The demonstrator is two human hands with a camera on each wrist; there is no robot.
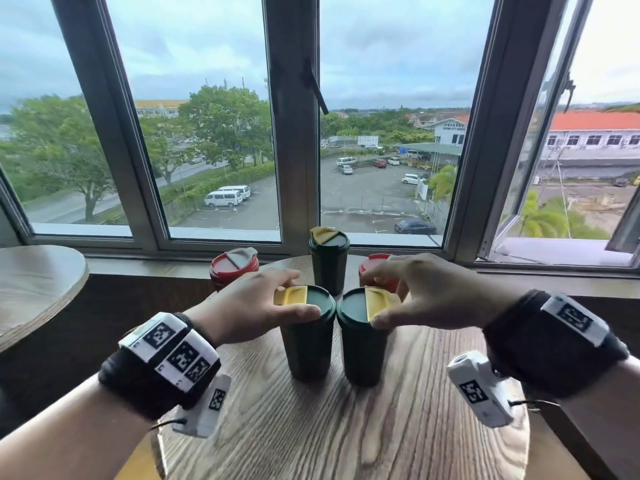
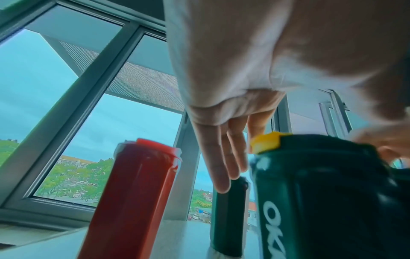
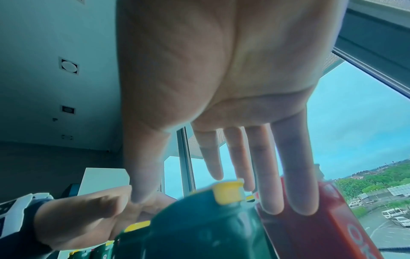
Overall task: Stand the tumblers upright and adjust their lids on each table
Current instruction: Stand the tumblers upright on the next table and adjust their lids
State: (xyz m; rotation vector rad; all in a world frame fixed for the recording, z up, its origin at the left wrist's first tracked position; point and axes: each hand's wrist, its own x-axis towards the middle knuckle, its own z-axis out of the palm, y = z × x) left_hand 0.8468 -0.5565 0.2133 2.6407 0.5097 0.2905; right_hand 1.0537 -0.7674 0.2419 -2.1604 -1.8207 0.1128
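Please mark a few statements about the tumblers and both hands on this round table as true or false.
1. All five tumblers stand upright. True.
2. The left hand is on the near left green tumbler. True.
3. The right hand grips a red tumbler. False: it is on the near right green tumbler.
4. The far green tumbler has a grey flap. False: yellow.
5. The left red tumbler lies tipped. False: upright.
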